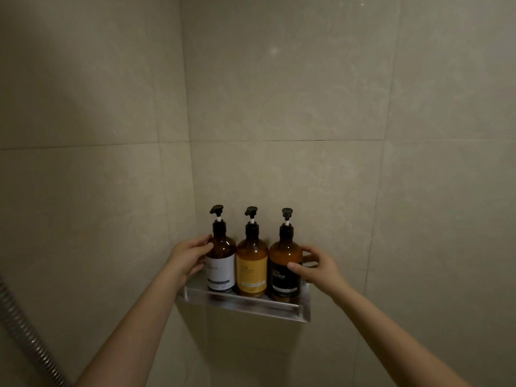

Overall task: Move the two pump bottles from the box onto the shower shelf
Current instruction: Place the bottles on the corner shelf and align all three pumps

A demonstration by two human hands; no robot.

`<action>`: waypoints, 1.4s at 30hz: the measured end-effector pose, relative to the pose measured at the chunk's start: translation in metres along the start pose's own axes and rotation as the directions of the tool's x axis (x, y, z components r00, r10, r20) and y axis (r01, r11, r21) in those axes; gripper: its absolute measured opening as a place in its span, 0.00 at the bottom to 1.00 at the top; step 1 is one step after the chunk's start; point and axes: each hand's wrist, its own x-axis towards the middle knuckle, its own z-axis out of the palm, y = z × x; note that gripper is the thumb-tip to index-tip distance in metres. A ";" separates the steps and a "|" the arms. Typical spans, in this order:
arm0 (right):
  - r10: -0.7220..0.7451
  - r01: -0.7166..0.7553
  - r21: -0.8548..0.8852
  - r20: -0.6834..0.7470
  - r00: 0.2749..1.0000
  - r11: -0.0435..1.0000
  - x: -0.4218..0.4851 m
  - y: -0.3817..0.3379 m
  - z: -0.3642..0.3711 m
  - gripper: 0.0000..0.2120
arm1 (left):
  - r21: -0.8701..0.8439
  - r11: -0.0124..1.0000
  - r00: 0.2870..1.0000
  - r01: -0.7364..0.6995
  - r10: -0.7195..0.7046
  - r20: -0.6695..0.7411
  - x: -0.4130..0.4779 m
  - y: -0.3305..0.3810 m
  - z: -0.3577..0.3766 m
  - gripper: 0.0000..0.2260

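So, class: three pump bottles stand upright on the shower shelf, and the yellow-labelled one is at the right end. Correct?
Not quite. The head view shows the yellow-labelled bottle in the middle; the black-labelled bottle is at the right end. All three stand upright on the shower shelf.

Glossy amber bottles [252,263] between the hands, brushed metal shelf [245,304] below (matte stone-look tiles [279,93] behind).

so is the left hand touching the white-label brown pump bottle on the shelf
Touching. The head view shows the left hand with fingertips pressed on the shoulder and side of the brown pump bottle with the white label, no gap visible.
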 end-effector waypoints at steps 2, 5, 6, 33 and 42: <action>0.000 0.000 0.008 0.003 1.000 1.000 0.000 0.000 -0.001 0.30 | -0.003 1.000 1.000 0.004 -0.004 0.000 -0.001 0.001 -0.001 0.20; -0.006 0.006 0.018 -0.007 1.000 1.000 0.000 0.001 0.000 0.30 | -0.019 1.000 1.000 0.007 -0.007 -0.002 -0.001 0.001 -0.001 0.21; -0.009 0.009 0.021 -0.010 1.000 1.000 0.000 0.001 0.001 0.30 | -0.022 1.000 1.000 0.006 -0.006 -0.003 -0.001 0.001 -0.001 0.21; 0.018 -0.018 0.013 0.019 1.000 1.000 -0.001 -0.003 -0.001 0.29 | 0.067 0.991 0.993 -0.114 0.112 0.024 -0.001 -0.001 0.000 0.22; 0.024 -0.020 0.066 -0.049 0.999 0.998 0.006 -0.035 -0.023 0.37 | 0.215 0.958 0.976 -0.191 0.208 -0.059 -0.008 0.005 0.007 0.24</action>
